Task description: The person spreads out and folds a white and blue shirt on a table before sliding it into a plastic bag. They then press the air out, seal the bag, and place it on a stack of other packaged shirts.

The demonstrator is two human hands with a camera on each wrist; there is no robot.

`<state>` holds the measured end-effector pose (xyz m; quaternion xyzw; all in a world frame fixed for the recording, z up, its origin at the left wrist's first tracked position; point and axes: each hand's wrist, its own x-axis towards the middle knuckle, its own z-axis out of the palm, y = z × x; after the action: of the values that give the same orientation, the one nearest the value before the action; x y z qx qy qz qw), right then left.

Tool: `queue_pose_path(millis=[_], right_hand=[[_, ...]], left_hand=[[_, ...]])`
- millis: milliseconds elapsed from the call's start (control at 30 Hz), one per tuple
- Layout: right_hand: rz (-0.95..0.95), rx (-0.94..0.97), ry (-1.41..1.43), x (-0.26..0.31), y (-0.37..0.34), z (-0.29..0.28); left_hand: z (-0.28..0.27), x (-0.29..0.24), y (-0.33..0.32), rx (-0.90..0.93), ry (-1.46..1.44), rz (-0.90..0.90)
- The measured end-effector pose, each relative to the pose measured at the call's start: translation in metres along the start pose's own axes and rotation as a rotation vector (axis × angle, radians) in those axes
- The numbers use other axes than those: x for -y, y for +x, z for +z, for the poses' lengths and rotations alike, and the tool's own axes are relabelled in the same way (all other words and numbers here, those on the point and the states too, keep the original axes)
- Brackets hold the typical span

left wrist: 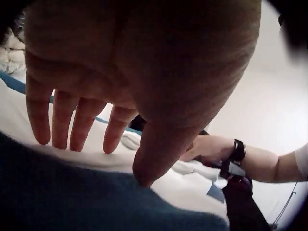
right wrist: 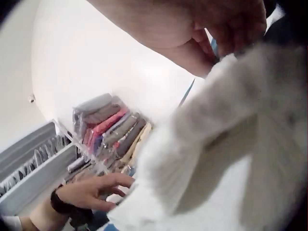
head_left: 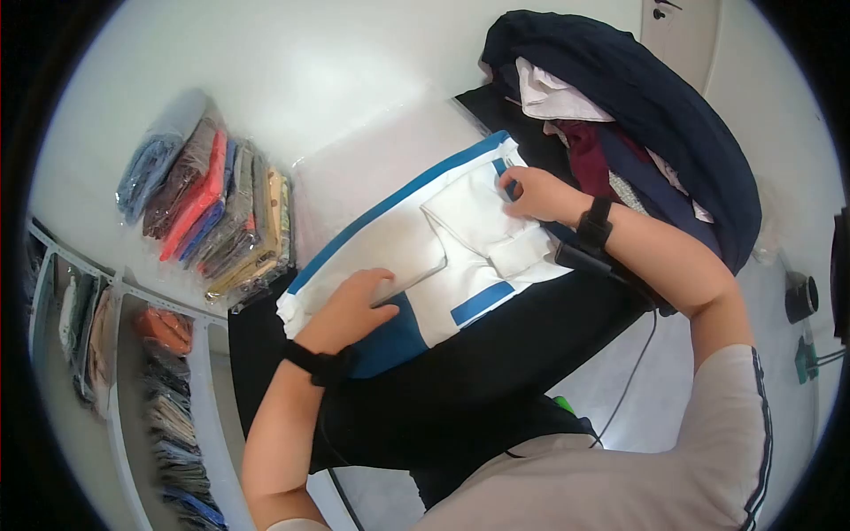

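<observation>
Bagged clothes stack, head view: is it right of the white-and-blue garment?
No, the bagged clothes stack sits left of the white-and-blue garment in that view.

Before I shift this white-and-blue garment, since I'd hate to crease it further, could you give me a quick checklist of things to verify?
1. Garment lying on the black work surface: ok.
2. White fabric smooth: not ok; folds and creases show.
3. Right hand has hold of the fabric: ok; thumb and fingers pinch it near the far right end.
4. Left hand free of a grip: ok; its fingers are extended, not curled round the fabric.
5. Clear plastic not caught under the garment: cannot tell; the garment hides what lies beneath.
6. Stack of bagged clothes apart from the garment: ok, though close by.
</observation>
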<state>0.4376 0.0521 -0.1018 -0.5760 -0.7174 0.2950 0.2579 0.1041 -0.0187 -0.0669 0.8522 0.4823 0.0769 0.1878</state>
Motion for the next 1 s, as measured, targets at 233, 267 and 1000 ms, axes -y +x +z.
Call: queue_pose_path(millis=[233, 267, 1000], right_hand=[[-0.096, 0.1, 0.53, 0.035, -0.051, -0.04], [-0.164, 0.207, 0.47, 0.046, -0.074, -0.057], [0.547, 0.214, 1.307, 0.046, 0.014, 0.053]], left_hand=[[0.018, 0.017, 0.014, -0.077, 0.051, 0.006], [0.02, 0.023, 0.015, -0.116, 0.019, 0.0], [-0.025, 0.003, 0.006, -0.37, -0.522, -0.075]])
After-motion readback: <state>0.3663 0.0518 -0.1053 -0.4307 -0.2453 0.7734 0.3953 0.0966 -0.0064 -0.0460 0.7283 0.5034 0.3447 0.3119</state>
